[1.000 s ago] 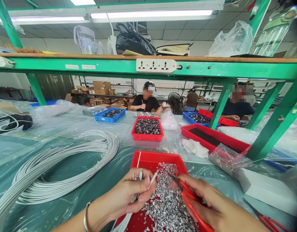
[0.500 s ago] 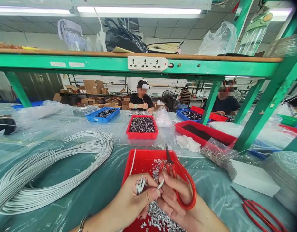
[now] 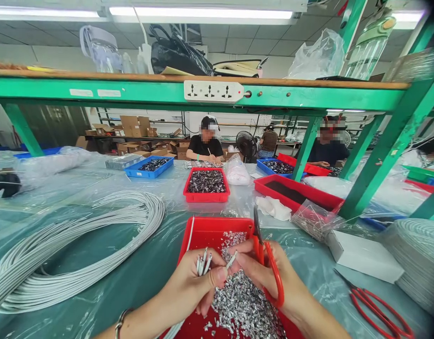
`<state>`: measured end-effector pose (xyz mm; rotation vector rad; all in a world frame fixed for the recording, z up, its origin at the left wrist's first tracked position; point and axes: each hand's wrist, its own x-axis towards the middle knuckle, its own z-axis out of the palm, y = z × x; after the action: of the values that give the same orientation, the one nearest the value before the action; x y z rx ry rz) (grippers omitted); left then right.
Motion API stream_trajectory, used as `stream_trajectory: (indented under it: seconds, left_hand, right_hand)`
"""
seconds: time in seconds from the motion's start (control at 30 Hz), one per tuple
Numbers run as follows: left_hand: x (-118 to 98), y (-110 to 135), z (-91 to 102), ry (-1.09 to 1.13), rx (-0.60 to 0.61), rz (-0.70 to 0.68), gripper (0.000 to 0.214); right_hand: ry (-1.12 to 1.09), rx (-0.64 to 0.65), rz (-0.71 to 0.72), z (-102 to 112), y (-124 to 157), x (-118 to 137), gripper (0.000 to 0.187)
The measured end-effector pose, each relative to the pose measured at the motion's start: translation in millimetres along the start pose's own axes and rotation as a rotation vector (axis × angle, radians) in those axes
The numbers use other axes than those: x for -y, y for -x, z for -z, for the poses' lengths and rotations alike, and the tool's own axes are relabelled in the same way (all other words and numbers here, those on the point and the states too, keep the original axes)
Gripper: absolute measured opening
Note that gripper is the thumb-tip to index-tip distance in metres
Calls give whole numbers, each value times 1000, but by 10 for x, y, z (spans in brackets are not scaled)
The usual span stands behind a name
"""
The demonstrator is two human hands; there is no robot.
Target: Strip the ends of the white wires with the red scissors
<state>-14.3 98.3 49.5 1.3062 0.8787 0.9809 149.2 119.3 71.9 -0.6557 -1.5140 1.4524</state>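
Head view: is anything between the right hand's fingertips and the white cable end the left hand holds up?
Nothing visible: the right hand, red-handled scissors hooked on it, already pinches the white cable end beside the left hand.

Left hand [image 3: 199,287] grips white wire ends [image 3: 203,263]; right hand [image 3: 262,273] holds red scissors [image 3: 269,268] over red tray [image 3: 217,226].

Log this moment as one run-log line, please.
left hand: pinches white cable ends | right hand: holds red scissors, touches one cable end | below: red tray of silver scraps
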Motion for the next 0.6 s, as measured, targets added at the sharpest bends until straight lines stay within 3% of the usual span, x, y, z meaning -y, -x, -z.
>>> stream_trajectory:
  seconds: [0.17, 0.37, 0.53, 0.6]
  left_hand:
    - [1, 1, 1, -3, 0, -24, 39]
    - [-26, 5, 29, 83, 124, 25, 40]
    - [-37, 9, 40, 97, 112, 36, 36]
    - [-43, 9, 44, 87, 121, 37, 35]
  right_hand:
    - [-125, 15, -101, 26, -20, -72, 19]
    - [24, 77, 9, 17, 5, 13, 15]
    - [51, 73, 14, 32, 32, 49, 12]
    - [62, 80, 18, 64, 35, 47, 18]
